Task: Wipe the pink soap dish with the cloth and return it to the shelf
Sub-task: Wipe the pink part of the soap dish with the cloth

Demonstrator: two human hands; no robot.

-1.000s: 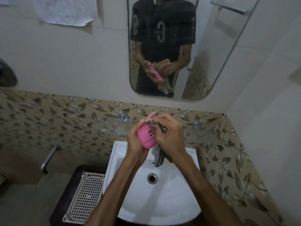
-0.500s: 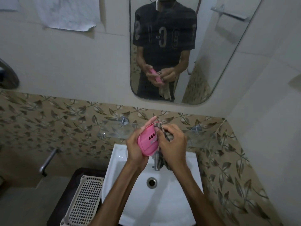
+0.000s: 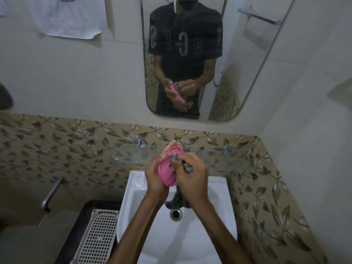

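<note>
Head view, standing at the basin: two hands, one pink soap dish (image 3: 167,171), one cloth (image 3: 183,187). The left hand (image 3: 155,175) has its fingers curled round the back of the dish and grips it, with fingertips showing past the top edge. The dish is held up over the white sink (image 3: 219,189), just in front of the glass shelf (image 3: 133,155), not resting on it. Its long axis runs from lower right up toward the wall, tilted a little right, and its hollow face with small drain holes is turned toward the right hand (image 3: 192,177). That hand is curled round the dark cloth and presses it into the upper part of the dish; the loose end of the cloth hangs down toward the single drain (image 3: 176,214). One mirror (image 3: 247,63) above reflects the person; one white plastic basket (image 3: 99,237) sits at lower left.
</note>
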